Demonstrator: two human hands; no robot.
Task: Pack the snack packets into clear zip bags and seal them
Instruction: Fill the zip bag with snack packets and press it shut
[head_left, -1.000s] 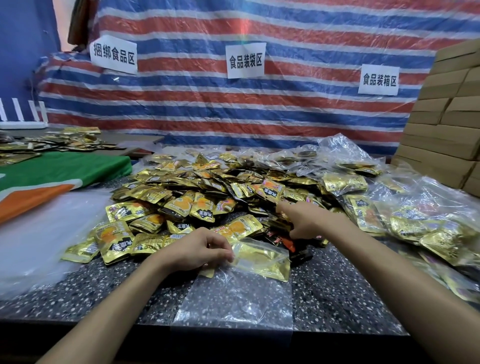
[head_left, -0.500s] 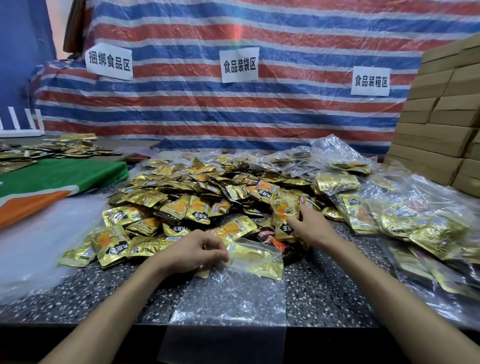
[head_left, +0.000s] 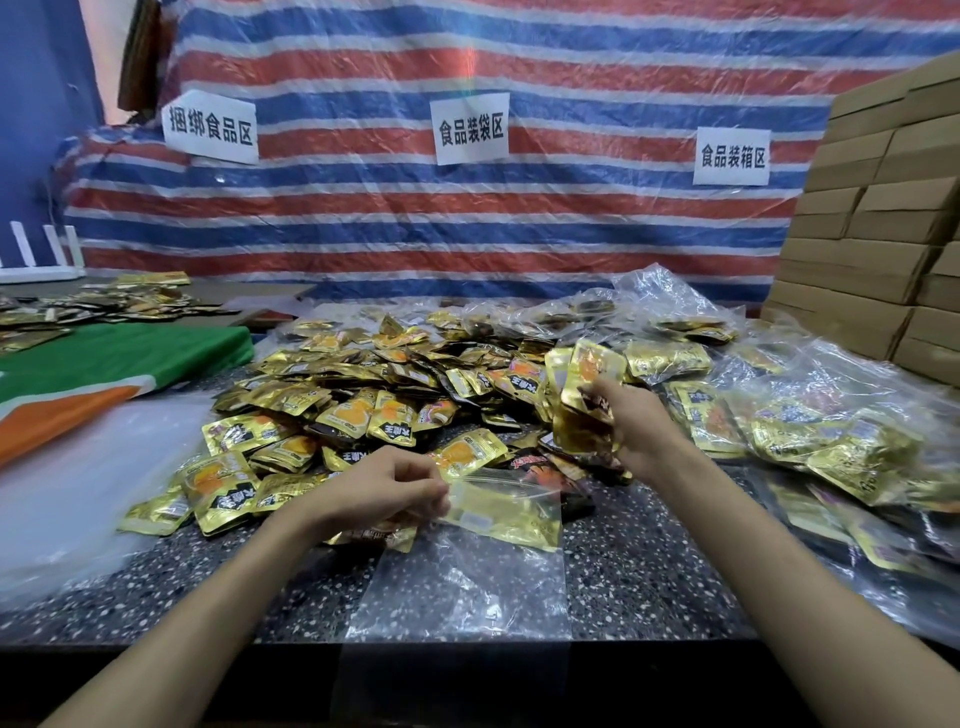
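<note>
Raised off the heap since a second ago, the right hand now has its grip curled round at least two gold packets above the loose pile. The left hand keeps its grip pinched on the mouth of the one clear zip bag lying on the bench, with a single packet inside. Three paper signs hang behind.

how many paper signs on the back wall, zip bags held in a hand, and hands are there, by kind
paper signs: 3
zip bag: 1
hands: 2, left hand pinching the zip bag, right hand holding packets
total: 6
</note>
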